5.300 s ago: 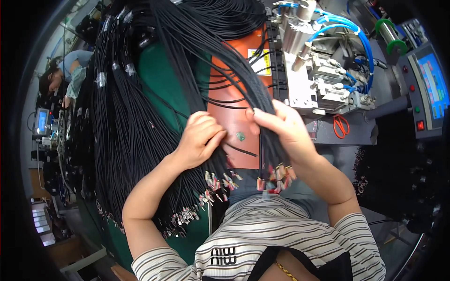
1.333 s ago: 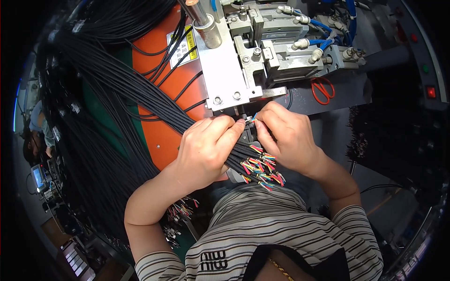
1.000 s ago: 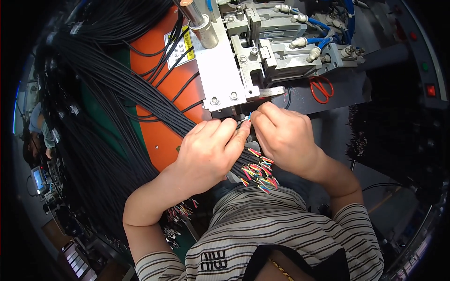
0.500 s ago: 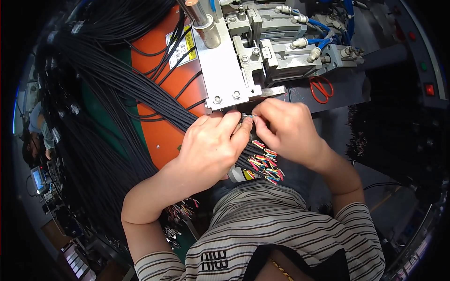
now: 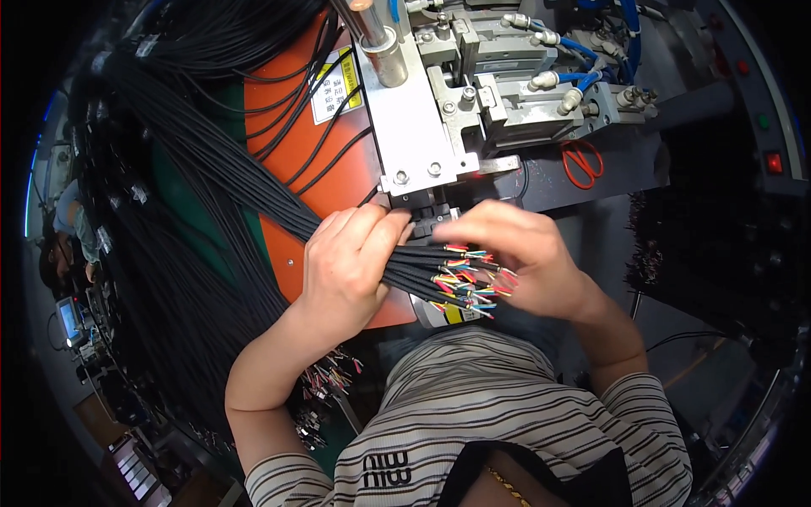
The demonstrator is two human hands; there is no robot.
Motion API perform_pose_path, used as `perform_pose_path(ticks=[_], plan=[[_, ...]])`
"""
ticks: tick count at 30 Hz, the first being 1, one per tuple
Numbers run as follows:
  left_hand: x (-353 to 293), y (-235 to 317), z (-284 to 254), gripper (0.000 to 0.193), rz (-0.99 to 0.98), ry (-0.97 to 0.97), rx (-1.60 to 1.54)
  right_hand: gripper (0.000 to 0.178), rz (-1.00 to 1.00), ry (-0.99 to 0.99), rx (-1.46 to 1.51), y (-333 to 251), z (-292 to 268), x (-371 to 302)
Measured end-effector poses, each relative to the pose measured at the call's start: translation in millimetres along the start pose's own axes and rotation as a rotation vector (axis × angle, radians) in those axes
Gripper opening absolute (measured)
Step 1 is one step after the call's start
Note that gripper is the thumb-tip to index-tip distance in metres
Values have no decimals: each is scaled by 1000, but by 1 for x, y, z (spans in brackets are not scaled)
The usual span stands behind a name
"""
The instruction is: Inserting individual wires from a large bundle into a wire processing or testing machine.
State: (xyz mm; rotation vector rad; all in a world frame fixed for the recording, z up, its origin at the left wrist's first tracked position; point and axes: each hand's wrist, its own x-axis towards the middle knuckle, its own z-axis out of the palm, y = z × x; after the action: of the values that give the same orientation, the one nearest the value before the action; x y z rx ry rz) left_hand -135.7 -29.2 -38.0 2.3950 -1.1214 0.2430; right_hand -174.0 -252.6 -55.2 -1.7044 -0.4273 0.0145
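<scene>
- Striped shirt (image 5: 507,406): nearest, well below the metal plate (image 5: 414,139), the landmark here.
- Left hand (image 5: 346,266): just below-left of the plate, fingers closed around a bundle of black cables (image 5: 414,266).
- The cables' stripped ends, with red, yellow, white and blue wires (image 5: 465,283), fan out below-right of the plate.
- Right hand (image 5: 536,262): below-right of the plate, blurred, fingers loosely curved beside the wires; I cannot tell whether they grip any.
- Black fixture (image 5: 431,221): just under the plate's lower edge.
- Orange board (image 5: 279,253): left of the plate.
- Red loop handles (image 5: 583,160): right of the plate.
- Pneumatic cylinders (image 5: 528,106): right of the plate.
</scene>
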Motion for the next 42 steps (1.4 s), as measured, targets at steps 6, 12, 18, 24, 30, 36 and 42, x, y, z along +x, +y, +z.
perform_pose_path(ticks=[6, 12, 18, 24, 30, 36, 42], plan=[[5, 7, -5, 27, 44, 28, -218, 17, 205, 45, 398, 7, 4, -1], [9, 11, -2, 22, 16, 78, -180, 17, 278, 181, 611, 15, 16, -8], [15, 1, 4, 25, -30, 93, -389, 26, 349, 86, 726, 12, 10, -5], [16, -6, -4, 25, 2, -42, -476, 22, 453, -54, 1042, 20, 0, 6], [22, -3, -1, 31, 141, -45, -349, 7, 106, 140, 513, 16, 13, 0], [19, 20, 7, 26, 106, 48, -132, 34, -191, 370, -57, 20, 32, -5], [13, 13, 13, 25, 101, 80, -169, 25, -83, 241, 148, 18, 24, -10]])
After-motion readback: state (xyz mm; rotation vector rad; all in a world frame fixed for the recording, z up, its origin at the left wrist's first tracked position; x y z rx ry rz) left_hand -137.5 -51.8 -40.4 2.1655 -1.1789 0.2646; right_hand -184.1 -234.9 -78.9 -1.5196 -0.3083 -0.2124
